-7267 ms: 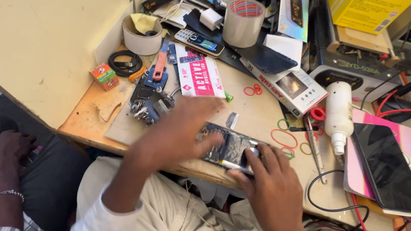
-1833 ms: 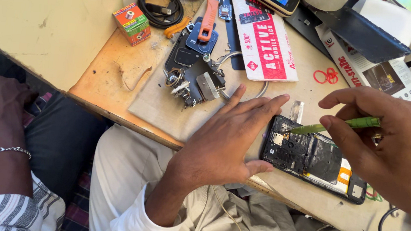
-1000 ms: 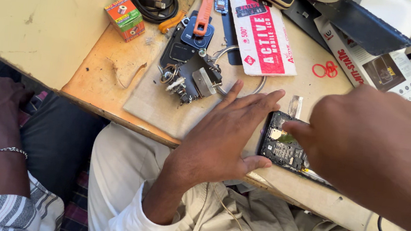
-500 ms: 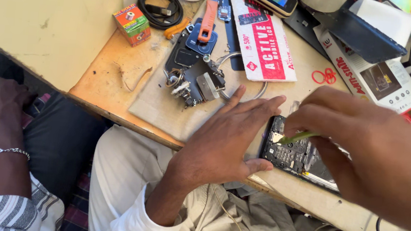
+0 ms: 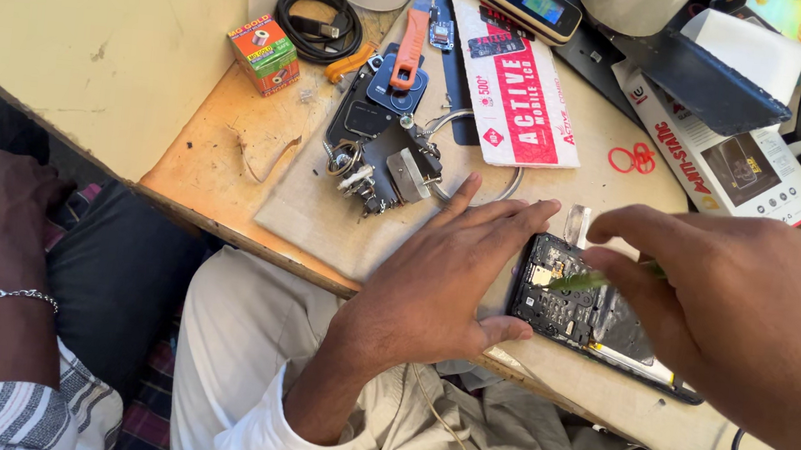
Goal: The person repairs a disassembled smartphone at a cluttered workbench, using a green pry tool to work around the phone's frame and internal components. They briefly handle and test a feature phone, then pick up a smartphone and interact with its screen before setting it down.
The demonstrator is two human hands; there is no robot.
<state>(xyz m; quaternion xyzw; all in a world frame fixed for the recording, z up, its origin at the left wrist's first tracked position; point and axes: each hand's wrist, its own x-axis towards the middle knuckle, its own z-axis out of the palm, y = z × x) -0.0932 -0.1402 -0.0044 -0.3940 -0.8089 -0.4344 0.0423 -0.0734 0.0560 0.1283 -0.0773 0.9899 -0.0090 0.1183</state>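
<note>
**Opened phone worked at the bench's near edge**

The opened phone [image 5: 588, 307] lies at the workbench [image 5: 231, 150] near edge, its lower end overhanging. Clutter crowds twelve o'clock: a red-and-white packet [image 5: 522, 85], loose parts [image 5: 382, 160]. Bare mat at nine o'clock. The left hand [image 5: 435, 277] lies flat, fingers spread, pressing the phone's left side. The right hand [image 5: 753, 327], at three o'clock, pinches a green tool [image 5: 576, 279] onto the board.
</note>
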